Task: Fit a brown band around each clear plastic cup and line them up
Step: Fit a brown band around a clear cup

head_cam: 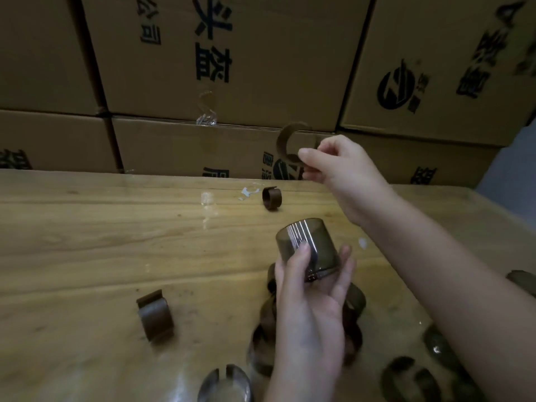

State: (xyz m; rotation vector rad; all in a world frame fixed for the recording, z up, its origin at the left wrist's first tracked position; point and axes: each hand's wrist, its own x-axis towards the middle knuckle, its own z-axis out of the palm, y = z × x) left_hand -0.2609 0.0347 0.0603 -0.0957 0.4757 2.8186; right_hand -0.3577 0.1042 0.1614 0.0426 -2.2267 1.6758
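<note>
Behind the cup (307,242), stacked cardboard boxes (261,68) with dark printing fill the whole background like a wall. Under the cup stretches a wooden table (87,242) of pale, scuffed planks.

Right of the cup and higher, the right hand (345,169) hangs in the air at the end of a long bare forearm. Its thumb and fingertips pinch a brown band (285,143), an open C-shaped strip that curls up and to the left of the fingers, well apart from the cup.

Just below the cup, the left hand (307,300) grips it, thumb on the near side and fingers curled round the right side. The cup is off the table and tilted, clear with a brownish cast.

Below the cup, half hidden by that hand, lies a heap of bands (355,300). Left of the cup and nearer the camera, a single band (155,314) stands on edge. Beyond the cup, a far band (272,198) rests alone on the table.
</note>
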